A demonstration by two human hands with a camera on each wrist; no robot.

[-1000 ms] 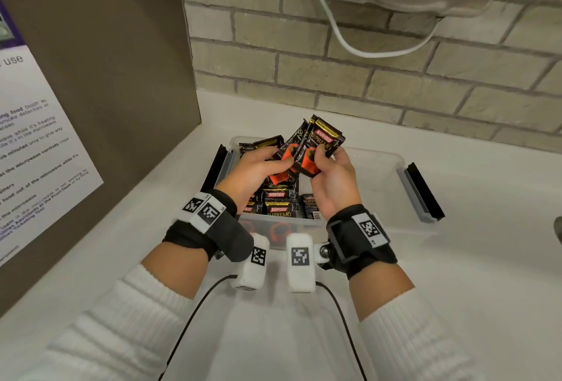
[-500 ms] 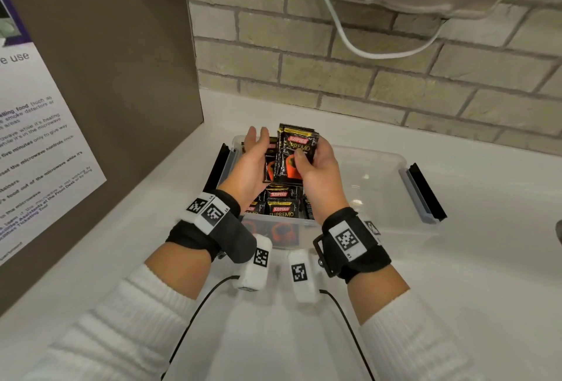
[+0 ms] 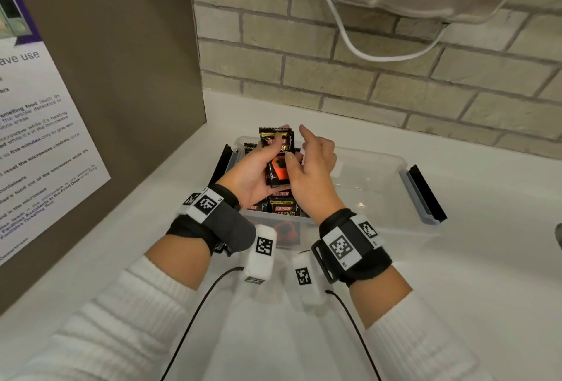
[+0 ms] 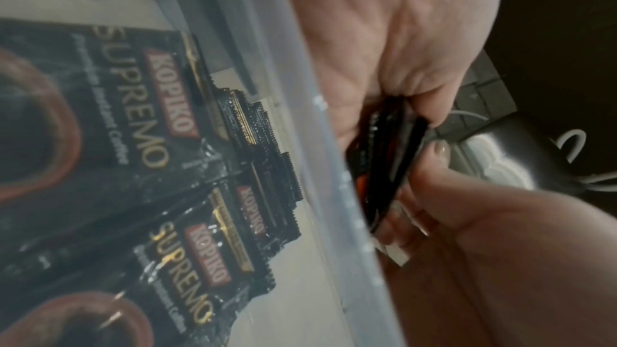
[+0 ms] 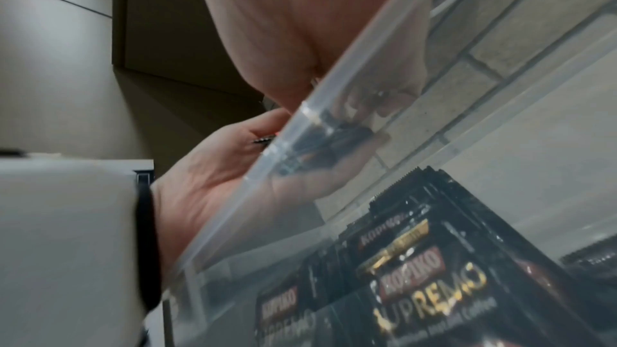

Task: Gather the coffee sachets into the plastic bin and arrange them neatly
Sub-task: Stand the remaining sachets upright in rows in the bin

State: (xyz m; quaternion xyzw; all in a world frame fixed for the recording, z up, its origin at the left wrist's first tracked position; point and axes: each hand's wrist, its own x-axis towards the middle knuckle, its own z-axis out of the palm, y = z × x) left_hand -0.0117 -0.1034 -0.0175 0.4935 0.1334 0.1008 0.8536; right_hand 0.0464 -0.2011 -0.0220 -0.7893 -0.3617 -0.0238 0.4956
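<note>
— So, where's the sachet stack (image 3: 278, 155)?
— Gripped in the left hand (image 3: 252, 173), above the plastic bin (image 3: 365, 155). The right hand (image 3: 310, 176) pinches it too, forefinger raised, and other sachets (image 3: 284, 213) lie inside.

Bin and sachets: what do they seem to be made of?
The bin looks like clear, glossy rigid plastic: sachets and counter show through its walls. The sachets look like shiny printed film, perhaps foil-lined: they glint, and their ends are serrated.
</note>
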